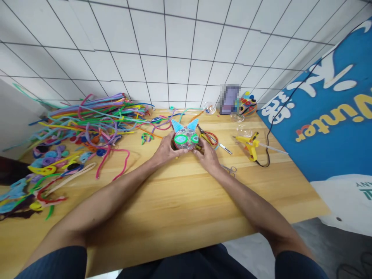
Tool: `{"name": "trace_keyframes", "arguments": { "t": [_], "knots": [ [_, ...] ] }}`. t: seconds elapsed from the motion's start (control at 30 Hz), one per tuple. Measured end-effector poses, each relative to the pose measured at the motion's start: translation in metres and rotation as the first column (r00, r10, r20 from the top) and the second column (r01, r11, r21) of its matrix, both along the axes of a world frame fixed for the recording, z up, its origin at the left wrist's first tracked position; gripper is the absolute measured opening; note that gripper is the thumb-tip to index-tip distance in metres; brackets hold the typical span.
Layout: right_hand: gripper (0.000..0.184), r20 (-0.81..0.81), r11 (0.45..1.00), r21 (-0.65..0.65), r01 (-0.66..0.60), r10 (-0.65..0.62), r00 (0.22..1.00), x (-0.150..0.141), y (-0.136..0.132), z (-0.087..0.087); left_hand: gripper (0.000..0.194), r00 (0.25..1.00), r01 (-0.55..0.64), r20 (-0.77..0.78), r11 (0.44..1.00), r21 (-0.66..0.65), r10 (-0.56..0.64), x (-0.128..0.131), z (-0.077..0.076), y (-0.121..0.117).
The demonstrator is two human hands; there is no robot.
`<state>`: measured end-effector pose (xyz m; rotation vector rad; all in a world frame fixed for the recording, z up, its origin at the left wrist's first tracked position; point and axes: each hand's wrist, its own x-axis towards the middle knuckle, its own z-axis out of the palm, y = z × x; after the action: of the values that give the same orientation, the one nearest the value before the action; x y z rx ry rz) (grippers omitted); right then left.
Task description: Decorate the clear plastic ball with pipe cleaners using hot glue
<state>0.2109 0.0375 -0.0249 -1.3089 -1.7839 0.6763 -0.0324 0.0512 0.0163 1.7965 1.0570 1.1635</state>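
Note:
Between my two hands sits a round cat-head craft (186, 145), greyish, with blue pointed ears and green-rimmed blue eyes facing me. My left hand (166, 150) wraps its left side, thumb along the lower front. On the other side my right hand (207, 155) grips it, thumb near the bottom edge. Fingers behind the craft are partly hidden. Just past my right hand lie pliers with yellow and red handles (213, 138) and a pen-like tool (224, 148). Small scissors (231, 169) rest near my right wrist.
A heap of pipe cleaners (99, 116) and coloured fuzzy pieces (55, 159) covers the left of the wooden table (162, 209). At right stands a yellow glue gun (251, 146) with a black cord. Clear plastic domes (243, 131) and a phone-like screen (229, 100) are near the tiled wall.

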Motion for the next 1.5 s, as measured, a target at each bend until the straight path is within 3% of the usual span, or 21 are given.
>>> {"name": "trace_keyframes", "arguments": {
  "t": [0.13, 0.47, 0.63, 0.77, 0.97, 1.3, 1.5],
  "knots": [
    [0.052, 0.045, 0.997, 0.08, 0.016, -0.02, 0.999, 0.005, 0.005, -0.006, 0.089, 0.999, -0.04, 0.024, 0.999, -0.025, 0.041, 0.002, -0.002, 0.0],
    [0.05, 0.07, 0.997, 0.077, 0.017, -0.023, 0.997, 0.003, 0.0, -0.005, 0.094, 0.998, -0.019, 0.056, 0.996, -0.092, 0.024, -0.003, -0.009, -0.001],
    [0.055, 0.04, 0.997, 0.081, 0.01, -0.013, 0.999, -0.001, -0.005, 0.002, 0.098, 0.996, -0.018, 0.082, 0.994, -0.111, 0.027, -0.003, -0.011, -0.001],
    [0.07, 0.015, 0.995, 0.102, -0.008, 0.007, 1.0, -0.009, -0.008, 0.008, 0.1, 0.993, 0.011, 0.12, 0.992, -0.124, 0.004, -0.003, -0.012, -0.001],
    [0.071, 0.031, 0.99, 0.137, -0.036, 0.032, 0.999, -0.012, -0.005, 0.006, 0.098, 0.985, 0.046, 0.172, 0.997, -0.063, -0.034, -0.004, -0.018, 0.003],
    [0.07, 0.056, 0.99, 0.131, -0.053, 0.046, 0.997, -0.008, -0.005, 0.003, 0.099, 0.996, -0.003, 0.087, 0.997, -0.073, 0.009, -0.009, -0.027, 0.005],
    [0.069, 0.049, 0.984, 0.175, -0.033, 0.024, 0.999, -0.01, -0.002, 0.0, 0.116, 0.997, -0.004, 0.083, 1.0, -0.03, 0.006, -0.008, -0.024, 0.002]
  ]
}}
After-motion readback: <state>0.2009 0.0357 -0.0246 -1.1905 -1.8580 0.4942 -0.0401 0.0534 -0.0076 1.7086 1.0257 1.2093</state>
